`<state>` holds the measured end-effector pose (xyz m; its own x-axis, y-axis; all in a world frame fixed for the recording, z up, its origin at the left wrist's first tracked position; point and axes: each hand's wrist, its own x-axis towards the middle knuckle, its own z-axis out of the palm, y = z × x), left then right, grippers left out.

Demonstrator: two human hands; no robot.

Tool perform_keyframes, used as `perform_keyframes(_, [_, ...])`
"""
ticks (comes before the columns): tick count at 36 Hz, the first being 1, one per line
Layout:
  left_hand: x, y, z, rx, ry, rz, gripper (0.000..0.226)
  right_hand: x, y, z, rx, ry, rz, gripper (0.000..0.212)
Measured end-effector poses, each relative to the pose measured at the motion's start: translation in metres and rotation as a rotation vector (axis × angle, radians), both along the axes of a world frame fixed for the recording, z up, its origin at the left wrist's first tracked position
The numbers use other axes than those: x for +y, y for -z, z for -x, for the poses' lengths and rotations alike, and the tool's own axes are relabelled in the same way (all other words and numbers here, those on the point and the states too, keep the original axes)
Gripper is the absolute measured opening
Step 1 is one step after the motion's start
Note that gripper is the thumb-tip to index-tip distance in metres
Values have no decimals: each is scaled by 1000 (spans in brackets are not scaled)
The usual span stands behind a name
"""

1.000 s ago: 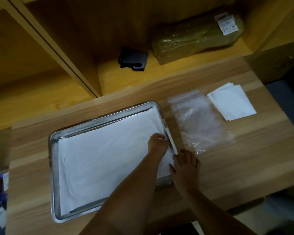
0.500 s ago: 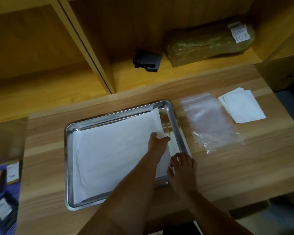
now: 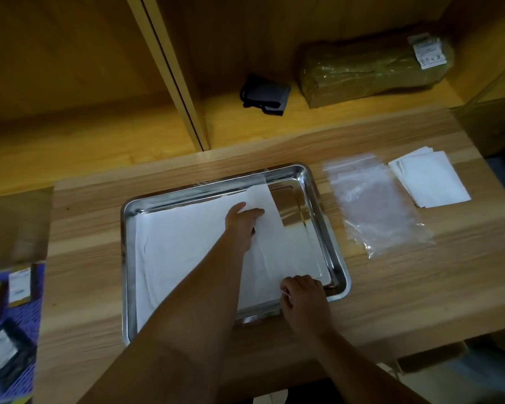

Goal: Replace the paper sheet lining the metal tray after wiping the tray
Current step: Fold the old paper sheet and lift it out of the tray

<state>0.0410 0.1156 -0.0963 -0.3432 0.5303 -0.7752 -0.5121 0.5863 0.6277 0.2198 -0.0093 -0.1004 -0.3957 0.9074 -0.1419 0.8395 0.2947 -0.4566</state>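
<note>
A shiny metal tray (image 3: 337, 255) lies on the wooden table, lined with a white paper sheet (image 3: 187, 252). My left hand (image 3: 242, 225) pinches the sheet's far right corner and holds it folded up and leftward, so bare metal shows at the tray's far right. My right hand (image 3: 303, 298) rests on the tray's near right corner, fingers curled on the paper's near edge there. My forearms cover the near part of the sheet.
A clear plastic zip bag (image 3: 373, 211) lies right of the tray, with a stack of folded white sheets (image 3: 432, 182) beyond it. On the back shelf sit a dark pouch (image 3: 264, 94) and a wrapped green package (image 3: 370, 71). A blue mat (image 3: 12, 330) with packets is at left.
My left hand has lifted the sheet's far right corner and pulled it up and leftward, uncovering bare metal. My right hand has stayed at the near right corner. The camera view shifted.
</note>
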Motion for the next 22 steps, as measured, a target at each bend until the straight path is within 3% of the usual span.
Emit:
perform_keyframes(5, [-6, 0, 16, -16, -28, -87, 51, -2, 2, 11, -4, -37, 14, 23])
perform_keyframes(10, [-8, 1, 28, 190, 112, -64, 24, 0, 7, 23, -24, -75, 37, 19])
perform_keyframes(15, [-8, 7, 33, 476, 262, -55, 27, 0, 11, 31, -32, -98, 100, 6])
perform_keyframes(22, [-5, 14, 37, 584, 398, -38, 35, 6, 14, 38, -98, -156, 191, 17])
